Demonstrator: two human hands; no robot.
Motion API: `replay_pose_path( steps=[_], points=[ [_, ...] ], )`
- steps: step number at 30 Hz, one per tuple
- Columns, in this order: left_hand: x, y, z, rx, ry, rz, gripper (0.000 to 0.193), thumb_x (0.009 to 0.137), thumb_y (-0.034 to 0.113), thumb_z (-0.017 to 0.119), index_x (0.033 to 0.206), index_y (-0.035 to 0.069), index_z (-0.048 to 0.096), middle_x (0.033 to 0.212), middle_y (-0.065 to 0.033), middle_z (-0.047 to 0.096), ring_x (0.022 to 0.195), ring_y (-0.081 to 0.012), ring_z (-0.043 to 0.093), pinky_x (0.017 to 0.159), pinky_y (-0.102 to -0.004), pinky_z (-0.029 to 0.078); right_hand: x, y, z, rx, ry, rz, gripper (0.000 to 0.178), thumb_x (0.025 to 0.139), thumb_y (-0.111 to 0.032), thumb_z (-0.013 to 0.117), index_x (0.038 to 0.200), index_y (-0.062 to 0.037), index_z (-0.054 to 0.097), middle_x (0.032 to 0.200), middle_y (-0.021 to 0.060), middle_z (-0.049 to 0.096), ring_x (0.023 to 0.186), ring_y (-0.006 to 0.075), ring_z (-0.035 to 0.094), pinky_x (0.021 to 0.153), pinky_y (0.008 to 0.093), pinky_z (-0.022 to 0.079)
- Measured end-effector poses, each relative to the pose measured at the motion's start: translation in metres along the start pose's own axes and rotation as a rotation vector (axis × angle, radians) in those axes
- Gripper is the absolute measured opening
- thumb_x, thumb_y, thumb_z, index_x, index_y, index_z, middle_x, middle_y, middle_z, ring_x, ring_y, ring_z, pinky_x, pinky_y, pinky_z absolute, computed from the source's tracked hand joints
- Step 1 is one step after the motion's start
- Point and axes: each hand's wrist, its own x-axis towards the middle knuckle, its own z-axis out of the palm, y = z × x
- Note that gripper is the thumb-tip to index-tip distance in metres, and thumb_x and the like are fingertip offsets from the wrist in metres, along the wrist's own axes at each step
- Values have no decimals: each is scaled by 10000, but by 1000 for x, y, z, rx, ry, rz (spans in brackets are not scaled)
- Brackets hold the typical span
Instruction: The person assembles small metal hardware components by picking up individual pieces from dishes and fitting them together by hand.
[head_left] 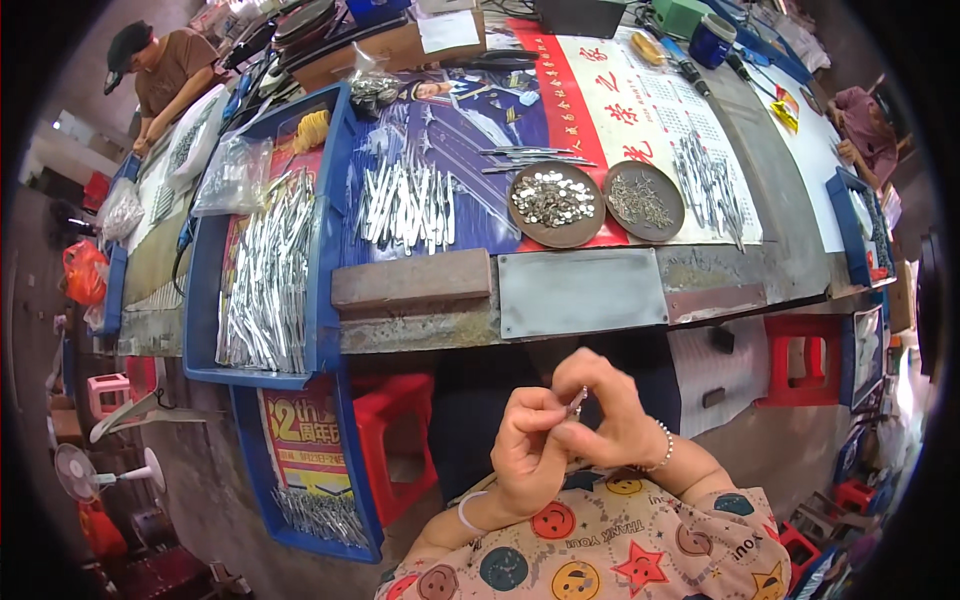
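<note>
Small metal piece [577, 402] is being pinched between left hand [528, 450] and right hand [610, 420], off the counter's [580, 292] near edge. Loosening either hand's fingertips is likely dropping it into the lap.

Both forearms rise from the lower edge, bent inward. The left hand [527, 450] and right hand [612, 415] meet close to the chest, fingers [548, 405] curled and pinched together, fingertips touching.

top: peach, printed with smiley faces and stars | left wrist: thin white bangle | right wrist: beaded bracelet
</note>
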Motion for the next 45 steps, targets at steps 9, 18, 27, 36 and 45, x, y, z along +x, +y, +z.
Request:
replay_pose_path(
  steps=[9, 18, 27, 36, 45],
  points=[
    [-5, 11, 2, 93, -45, -49, 241, 864, -121, 497, 1067, 9, 479, 1024, -113, 462, 725, -78, 476, 608, -205, 430, -5, 4, -4, -48, 97, -123, 678, 640, -98, 819, 1168, -54, 395, 1014, 96, 494, 628, 88, 429, 569, 221, 388],
    [-2, 2, 2, 36, 18, -128, 205, 884, -37, 554, 1067, 20, 479, 1032, -79, 470, 722, -75, 458, 605, -196, 400, -9, 10, -18, -219, -138, 18, 312, 891, -284, 598, 737, -22, 526, 634, 95, 508, 503, 242, 524, 449, 295, 412],
    [-4, 3, 2, 94, -24, -69, 217, 886, -49, 536, 1064, 48, 458, 1047, -97, 461, 784, -81, 457, 703, -193, 404, -16, 20, 3, 36, 17, -93, 290, 759, -151, 728, 855, -6, 496, 684, 71, 486, 547, 171, 468, 466, 269, 360],
    [-9, -3, 0, 112, -49, -23, 249, 866, -99, 519, 1061, 46, 466, 998, -124, 457, 707, -89, 455, 607, -203, 425, -10, 15, -8, -43, 286, -84, 418, 724, -126, 763, 1003, -34, 465, 844, 54, 484, 586, 75, 433, 511, 212, 377],
    [2, -2, 3, 34, 45, -140, 196, 884, -34, 560, 1037, 29, 456, 1043, -85, 454, 838, -80, 436, 770, -209, 380, -10, 26, -12, -194, -26, -15, 288, 806, -221, 708, 747, -26, 505, 686, 74, 550, 615, 191, 542, 500, 283, 416]
  ],
)
